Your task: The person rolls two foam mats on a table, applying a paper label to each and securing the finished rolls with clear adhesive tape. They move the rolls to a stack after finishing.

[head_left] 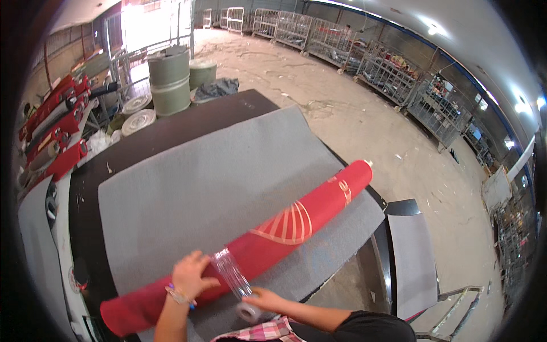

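Observation:
A rolled red carpet (265, 239) with gold line patterns lies diagonally before me, over a flat grey carpet (205, 179). My left hand (191, 273) rests on the roll with its fingers spread, beside a band of clear stretch film (230, 271). The band crosses the roll and runs down to a small film roll (249, 311). That roll is gripped by my right hand (263, 299), near the table's front edge and close to my body. The underside of the red roll is hidden.
The dark table (85, 222) carries the grey carpet. Rolled carpets (55, 128) are stacked at the left. A green drum (169, 81) stands beyond the table's far edge. Wire cage trolleys (333, 47) line the wall, and a side board (412, 260) holds another grey piece.

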A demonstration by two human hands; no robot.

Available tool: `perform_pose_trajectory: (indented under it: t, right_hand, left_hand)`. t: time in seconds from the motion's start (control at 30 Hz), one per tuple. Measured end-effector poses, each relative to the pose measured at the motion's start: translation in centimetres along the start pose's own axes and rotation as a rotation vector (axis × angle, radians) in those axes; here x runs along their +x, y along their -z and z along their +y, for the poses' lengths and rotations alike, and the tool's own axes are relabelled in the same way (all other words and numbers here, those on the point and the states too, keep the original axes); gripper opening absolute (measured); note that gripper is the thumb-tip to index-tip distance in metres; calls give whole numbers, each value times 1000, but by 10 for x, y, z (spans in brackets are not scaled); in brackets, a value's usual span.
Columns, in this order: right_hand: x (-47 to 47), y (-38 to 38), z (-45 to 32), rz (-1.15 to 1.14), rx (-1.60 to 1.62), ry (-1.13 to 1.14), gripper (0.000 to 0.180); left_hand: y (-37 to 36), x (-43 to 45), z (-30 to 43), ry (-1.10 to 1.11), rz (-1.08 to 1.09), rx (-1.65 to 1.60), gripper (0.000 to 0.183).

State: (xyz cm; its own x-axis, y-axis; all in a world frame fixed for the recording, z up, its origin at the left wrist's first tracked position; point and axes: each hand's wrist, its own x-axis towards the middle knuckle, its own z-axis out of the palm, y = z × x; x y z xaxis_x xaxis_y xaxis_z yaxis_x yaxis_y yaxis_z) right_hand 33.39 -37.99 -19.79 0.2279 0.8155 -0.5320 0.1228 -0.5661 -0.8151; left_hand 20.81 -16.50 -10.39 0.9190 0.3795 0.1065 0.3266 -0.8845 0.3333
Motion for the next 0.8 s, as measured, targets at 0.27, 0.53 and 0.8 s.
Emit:
perform_pose_trajectory:
  t: [0.27,0.53,0.8]
  right_hand:
    - [86,4,-48,49,-19,59,76]
    - [238,22,-113,169,-73,261,54]
    - [134,6,-117,-136,-538,351,40]
  left_hand:
    - [25,49,-27,140,6,159,78]
    - [-37,155,-71,251,528,418,57]
    - [-31,198,-156,347,498,373,57]
